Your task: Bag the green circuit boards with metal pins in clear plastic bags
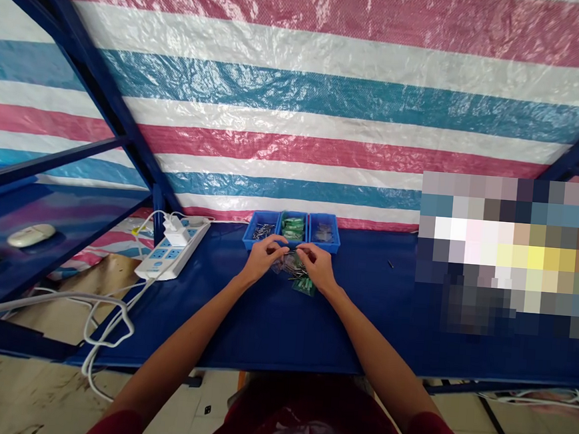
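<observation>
My left hand (266, 258) and my right hand (316, 267) are close together over the blue table, thumbs and fingers pinched. Between their fingertips is a small thin dark piece (291, 250), too small to name. Beneath my hands lie loose metal screw-like pieces (295, 269), clear plastic pieces at the left and a green packet (305, 286) at the right. Just behind stand three blue bins: the left bin (248, 235) has metal screw-like pieces, the middle bin (282, 224) green packets, the right bin (336, 237) small clear pieces.
A white power strip (166, 257) with a plug and trailing cables (111, 323) lies on the left. One small dark piece (391, 264) lies to the right on the blue table (280, 336). Blue frame posts (94, 88) and a striped sheet (299, 91) stand behind. The far right is blurred out.
</observation>
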`<state>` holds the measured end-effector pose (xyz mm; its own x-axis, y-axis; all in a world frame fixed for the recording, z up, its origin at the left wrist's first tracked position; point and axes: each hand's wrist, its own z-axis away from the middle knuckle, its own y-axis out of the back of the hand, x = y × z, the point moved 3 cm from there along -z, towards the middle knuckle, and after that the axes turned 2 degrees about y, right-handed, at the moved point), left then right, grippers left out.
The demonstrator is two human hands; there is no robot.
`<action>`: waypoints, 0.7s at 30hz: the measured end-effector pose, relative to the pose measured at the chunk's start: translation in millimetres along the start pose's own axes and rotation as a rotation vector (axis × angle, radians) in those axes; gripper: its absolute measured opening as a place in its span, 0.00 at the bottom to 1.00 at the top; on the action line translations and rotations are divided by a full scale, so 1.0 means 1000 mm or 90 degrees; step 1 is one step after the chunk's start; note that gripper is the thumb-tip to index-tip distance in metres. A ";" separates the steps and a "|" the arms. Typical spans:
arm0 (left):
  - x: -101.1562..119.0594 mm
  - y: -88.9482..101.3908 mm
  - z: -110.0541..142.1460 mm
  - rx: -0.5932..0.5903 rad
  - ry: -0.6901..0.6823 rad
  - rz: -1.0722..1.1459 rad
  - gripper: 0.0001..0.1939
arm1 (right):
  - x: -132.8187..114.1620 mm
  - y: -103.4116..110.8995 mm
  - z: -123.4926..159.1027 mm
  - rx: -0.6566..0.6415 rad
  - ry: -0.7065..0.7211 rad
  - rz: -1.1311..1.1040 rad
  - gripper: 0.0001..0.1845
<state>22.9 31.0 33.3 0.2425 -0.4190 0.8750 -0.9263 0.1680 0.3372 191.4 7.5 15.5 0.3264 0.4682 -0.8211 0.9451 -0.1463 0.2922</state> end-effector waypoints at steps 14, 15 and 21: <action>-0.004 0.000 -0.001 0.036 0.035 0.071 0.18 | 0.002 -0.001 0.000 -0.010 0.012 -0.010 0.15; -0.004 0.000 -0.001 0.042 0.031 0.062 0.17 | 0.003 -0.001 0.000 -0.007 0.003 -0.010 0.15; -0.002 0.001 -0.001 0.027 0.007 0.029 0.17 | 0.007 -0.002 0.000 -0.019 -0.022 -0.017 0.18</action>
<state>22.2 33.0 32.2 0.2032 -0.4017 0.8929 -0.9478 0.1483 0.2824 191.3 10.5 9.2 0.3023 0.4411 -0.8450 0.9526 -0.1077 0.2845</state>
